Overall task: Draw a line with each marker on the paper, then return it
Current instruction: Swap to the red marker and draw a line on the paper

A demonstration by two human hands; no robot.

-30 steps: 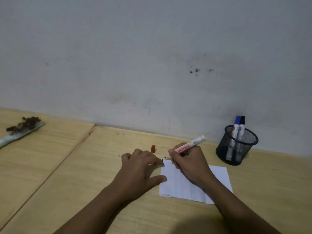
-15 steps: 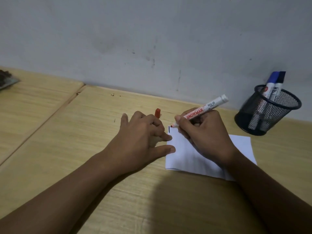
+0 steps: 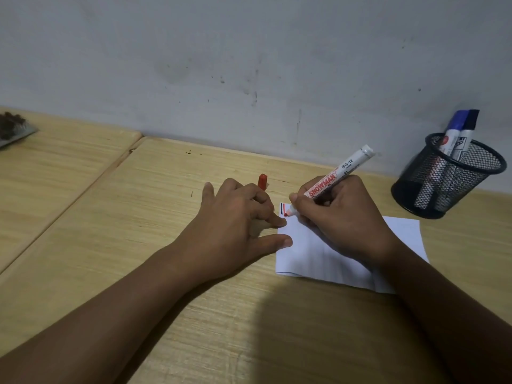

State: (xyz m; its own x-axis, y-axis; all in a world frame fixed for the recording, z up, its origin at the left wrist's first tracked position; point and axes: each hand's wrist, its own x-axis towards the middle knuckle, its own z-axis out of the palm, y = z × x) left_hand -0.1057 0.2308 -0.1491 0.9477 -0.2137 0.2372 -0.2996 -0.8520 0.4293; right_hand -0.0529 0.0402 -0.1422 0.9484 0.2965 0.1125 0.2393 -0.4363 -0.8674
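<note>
A white sheet of paper (image 3: 318, 256) lies on the wooden desk. My right hand (image 3: 340, 217) grips a white marker with red lettering (image 3: 336, 177), its tip down on the paper's top left corner beside short dark and red lines (image 3: 283, 209). My left hand (image 3: 235, 220) rests flat on the desk, fingertips pressing the paper's left edge. The marker's red cap (image 3: 262, 181) lies on the desk behind my left hand. A black mesh pen cup (image 3: 446, 178) at the right holds a blue-capped marker (image 3: 455, 126) and a black-capped marker (image 3: 471, 123).
A grey wall runs close behind the desk (image 3: 138, 231). A seam splits off a second wooden panel (image 3: 55, 167) on the left. A flat item with brown bits on it (image 3: 12, 128) sits at the far left edge.
The camera tilted down and closer. The marker tip moved a little right on the paper's corner, and a red line now shows beside the dark one. My left hand stayed put.
</note>
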